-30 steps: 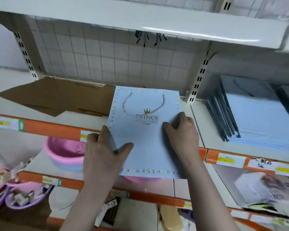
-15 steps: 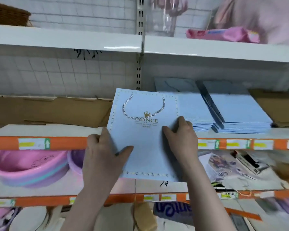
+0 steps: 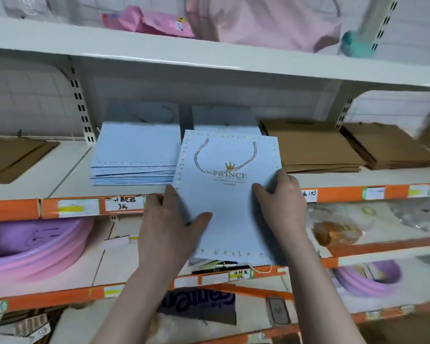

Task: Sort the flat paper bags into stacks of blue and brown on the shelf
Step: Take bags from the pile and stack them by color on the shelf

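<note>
**shelfwatcher:** Moved along to the right since a second ago: that flat pale blue paper bag with the rope handle and gold crown print [image 3: 227,194] now sits in front of the white metal shelf [image 3: 67,175], overlapping the right edge of the stack of flat blue bags [image 3: 134,157]. Before, only cardboard was behind it.

**boxfan22:** Yep. Two stacks of flat brown paper bags [image 3: 315,150] lie right of the blue ones. Same grip though: left hand [image 3: 169,229] pinches the bag's left edge, right hand [image 3: 281,202] grips its right edge. Purple plastic basins [image 3: 32,247] sit one shelf down.
</note>
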`<state>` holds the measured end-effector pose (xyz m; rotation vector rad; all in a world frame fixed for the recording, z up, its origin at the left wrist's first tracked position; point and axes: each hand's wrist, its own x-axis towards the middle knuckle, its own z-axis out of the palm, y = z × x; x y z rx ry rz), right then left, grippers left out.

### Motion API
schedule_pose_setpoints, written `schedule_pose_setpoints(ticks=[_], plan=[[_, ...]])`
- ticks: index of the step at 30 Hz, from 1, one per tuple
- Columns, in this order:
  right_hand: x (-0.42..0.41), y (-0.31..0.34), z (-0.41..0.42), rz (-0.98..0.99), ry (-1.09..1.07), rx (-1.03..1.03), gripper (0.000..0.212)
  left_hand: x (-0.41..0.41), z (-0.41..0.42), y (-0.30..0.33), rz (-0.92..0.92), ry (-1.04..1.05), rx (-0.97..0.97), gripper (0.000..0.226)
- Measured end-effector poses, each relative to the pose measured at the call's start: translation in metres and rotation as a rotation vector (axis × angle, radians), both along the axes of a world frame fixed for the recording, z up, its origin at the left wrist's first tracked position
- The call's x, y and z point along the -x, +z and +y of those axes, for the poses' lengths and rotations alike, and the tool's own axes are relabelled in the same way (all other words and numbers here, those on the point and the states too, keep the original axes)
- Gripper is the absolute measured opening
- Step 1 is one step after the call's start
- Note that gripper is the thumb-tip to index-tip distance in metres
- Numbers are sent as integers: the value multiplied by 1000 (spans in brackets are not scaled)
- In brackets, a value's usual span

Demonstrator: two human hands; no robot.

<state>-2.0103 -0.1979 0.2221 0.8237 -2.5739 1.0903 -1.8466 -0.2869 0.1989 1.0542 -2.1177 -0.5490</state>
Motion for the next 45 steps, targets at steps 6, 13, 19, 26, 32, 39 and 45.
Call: schedule_pose_setpoints(ticks=[6, 13, 19, 26, 32, 39, 45], plan=[[69, 2, 9, -22, -29, 23, 36, 72, 4, 3, -38, -25, 46, 76], [149, 14, -20, -1, -17, 38, 34, 157, -26, 16, 1, -16, 58, 75], [189, 22, -55, -40, 81, 21, 35, 190, -47, 22, -28, 86, 85, 69], [219, 19, -99, -72, 264, 22, 46, 212, -71, 19, -87, 301, 92, 75], [229, 16, -129, -27, 331, -13, 50, 217, -87, 19, -83, 397, 63, 75], [223, 17, -153, 13, 365, -122, 39, 211, -105, 16, -69, 463, 34, 59], [225, 12, -162, 18, 378, -105, 52, 212, -113, 7, -109, 433, -16, 60]])
